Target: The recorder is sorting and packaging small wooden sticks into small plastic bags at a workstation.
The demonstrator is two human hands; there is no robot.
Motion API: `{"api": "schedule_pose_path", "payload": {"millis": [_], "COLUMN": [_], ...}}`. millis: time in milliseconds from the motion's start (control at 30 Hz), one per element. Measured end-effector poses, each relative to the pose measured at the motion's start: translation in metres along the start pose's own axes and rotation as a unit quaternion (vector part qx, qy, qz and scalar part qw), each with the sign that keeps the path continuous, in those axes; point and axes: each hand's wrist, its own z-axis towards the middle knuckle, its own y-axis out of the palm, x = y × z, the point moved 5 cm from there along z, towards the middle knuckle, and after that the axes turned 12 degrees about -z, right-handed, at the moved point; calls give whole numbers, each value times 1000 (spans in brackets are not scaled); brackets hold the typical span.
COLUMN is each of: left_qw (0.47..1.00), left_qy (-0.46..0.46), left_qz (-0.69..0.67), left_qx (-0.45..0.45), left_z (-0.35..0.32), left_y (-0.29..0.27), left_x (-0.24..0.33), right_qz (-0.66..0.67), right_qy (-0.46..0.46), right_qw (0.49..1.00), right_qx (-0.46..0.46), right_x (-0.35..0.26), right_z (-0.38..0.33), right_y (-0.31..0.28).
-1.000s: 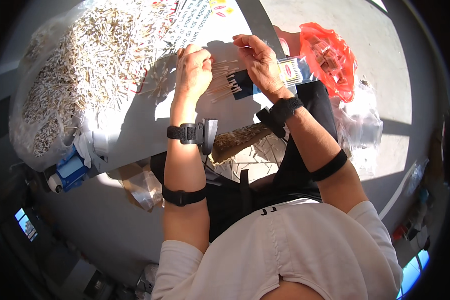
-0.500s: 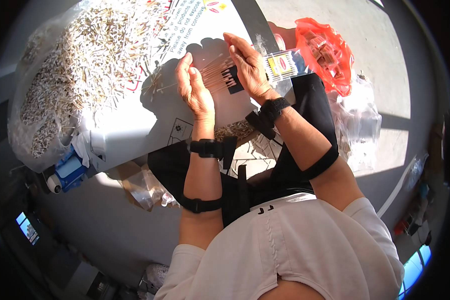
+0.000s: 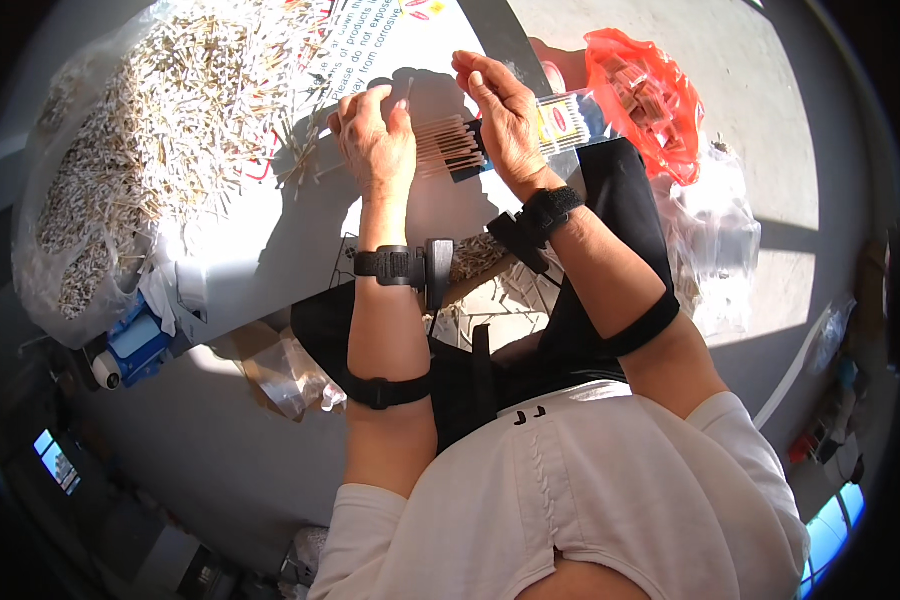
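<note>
A row of thin wooden cotton swabs (image 3: pixel 443 143) lies side by side on the white table top, their right ends over a dark blue card (image 3: pixel 467 166). To the left of the row is my left hand (image 3: pixel 378 150), its fingers curled in and a pale swab stick (image 3: pixel 408 89) poking up by the thumb. My right hand (image 3: pixel 511 128) stands on edge at the row's right end, fingers stretched out and thumb apart. Just beyond it lies a clear flat pack of swabs (image 3: pixel 562 122) with a yellow and red label.
At the left, a big clear plastic bag (image 3: pixel 45 235) spills a heap of loose swabs (image 3: pixel 185 110) over the table (image 3: pixel 260 270). A red plastic bag (image 3: pixel 692 110) of small bundles is at the right, with clear plastic bags (image 3: pixel 715 240) below it. A blue and white object (image 3: pixel 135 350) hangs near the table corner.
My left hand has moved left and up from the swabs, and its fingers have curled. My right hand has shifted slightly upward. More of the pale stick shows by my left thumb.
</note>
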Motion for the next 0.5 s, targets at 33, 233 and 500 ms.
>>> {"api": "schedule_pose_path", "payload": {"millis": [33,233,500], "left_qw": [1000,989,887], "left_qy": [-1,18,-122], "left_qz": [0,-22,-441], "left_qx": [0,-145,67], "left_z": [4,-7,-44], "left_y": [-1,12,12], "left_x": [1,9,5], "right_qz": [20,-29,-49], "right_qy": [-2,18,16], "right_qw": [1000,999,999], "right_qx": [1,-2,9], "right_x": [-2,-4,1], "right_z": [0,-25,-42], "right_y": [-2,-9,1]}}
